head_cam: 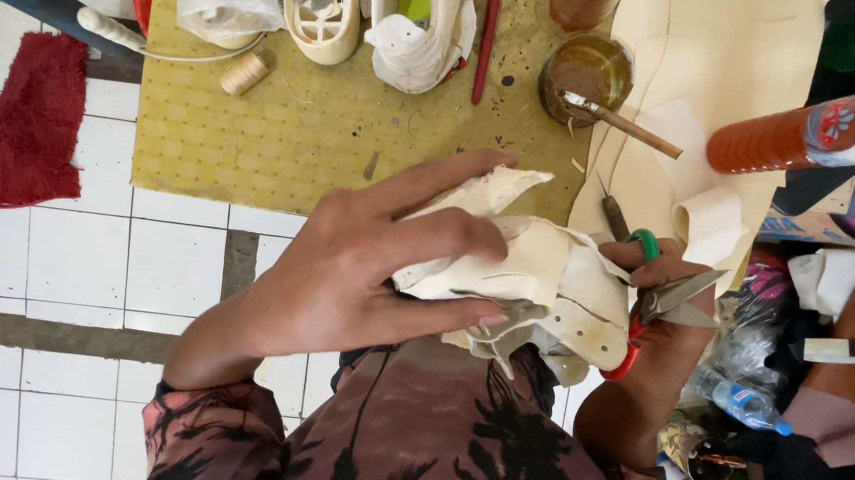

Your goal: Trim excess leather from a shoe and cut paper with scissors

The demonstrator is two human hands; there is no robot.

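My left hand grips a cream-white shoe upper, fingers spread over its top and side. My right hand is closed on scissors with red and green handles, the blades pointing right, away from the upper. The right hand sits against the right end of the upper, mostly hidden behind it. Both hands are held above my lap, over a patterned dark shirt.
A yellow mat lies ahead with a thread spool, white shoe parts, a red-handled tool and a glue jar with brush. Cream sheets and an orange bottle lie right. Red cloth lies left on white tiles.
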